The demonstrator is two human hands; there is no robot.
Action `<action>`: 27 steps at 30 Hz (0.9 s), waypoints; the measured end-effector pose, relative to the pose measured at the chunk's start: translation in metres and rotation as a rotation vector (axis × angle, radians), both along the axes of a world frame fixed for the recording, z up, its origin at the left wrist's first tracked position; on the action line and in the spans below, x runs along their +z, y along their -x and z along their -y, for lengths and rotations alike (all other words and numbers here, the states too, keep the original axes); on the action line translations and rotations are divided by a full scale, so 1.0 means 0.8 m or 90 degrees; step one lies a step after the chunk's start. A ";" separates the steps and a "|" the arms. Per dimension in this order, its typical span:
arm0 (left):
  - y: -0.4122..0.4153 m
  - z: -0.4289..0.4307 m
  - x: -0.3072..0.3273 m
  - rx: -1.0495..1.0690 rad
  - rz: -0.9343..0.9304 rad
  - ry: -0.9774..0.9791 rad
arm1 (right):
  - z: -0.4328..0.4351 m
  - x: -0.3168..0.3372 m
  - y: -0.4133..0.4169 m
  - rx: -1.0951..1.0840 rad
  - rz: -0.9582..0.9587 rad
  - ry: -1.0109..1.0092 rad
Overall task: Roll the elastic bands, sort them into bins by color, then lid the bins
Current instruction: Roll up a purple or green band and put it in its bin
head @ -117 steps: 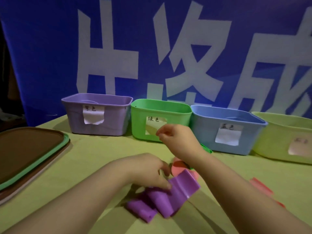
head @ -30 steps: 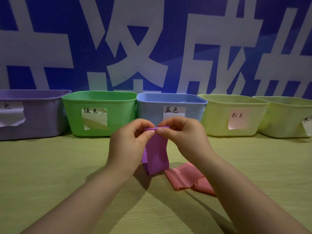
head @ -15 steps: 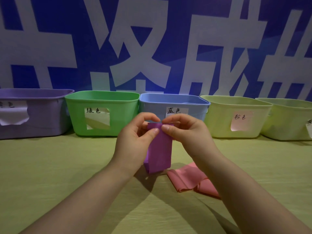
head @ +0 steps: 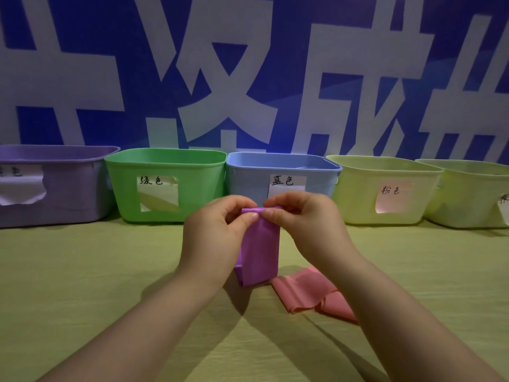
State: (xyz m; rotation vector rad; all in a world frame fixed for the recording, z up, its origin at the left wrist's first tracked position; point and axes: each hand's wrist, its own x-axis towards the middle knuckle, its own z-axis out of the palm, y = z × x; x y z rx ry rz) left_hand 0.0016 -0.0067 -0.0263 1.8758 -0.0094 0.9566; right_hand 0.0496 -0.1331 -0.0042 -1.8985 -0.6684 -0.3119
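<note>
Yellow-green table, bins at back. Left hand & right hand pinching purple band top edge; roll tight, keep edges square.

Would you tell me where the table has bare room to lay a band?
Widest bare table lies left of the left hand, before the purple bin and green bin. More lies right of the right hand, before the pale yellow bins. The centre is crowded: both hands pinch the purple band, pink band beside it.
</note>
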 end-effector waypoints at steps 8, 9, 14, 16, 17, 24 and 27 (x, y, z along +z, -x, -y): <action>-0.007 -0.007 -0.006 0.077 -0.013 -0.239 | -0.002 0.004 0.009 -0.069 0.090 0.189; -0.008 -0.007 -0.007 0.069 -0.020 -0.233 | -0.002 0.006 0.010 -0.067 0.081 0.199; -0.011 -0.008 -0.008 0.053 0.014 -0.283 | -0.001 0.011 0.015 -0.056 0.030 0.234; -0.011 -0.010 -0.008 0.027 0.039 -0.362 | 0.000 0.009 0.015 -0.051 0.017 0.242; -0.010 -0.010 -0.008 -0.001 0.036 -0.366 | 0.002 0.007 0.015 -0.047 0.013 0.239; -0.003 -0.009 -0.005 -0.065 0.012 -0.298 | 0.009 -0.003 0.017 -0.009 -0.035 0.167; -0.003 -0.010 -0.002 -0.071 -0.001 -0.348 | 0.013 -0.002 0.016 0.016 -0.111 0.132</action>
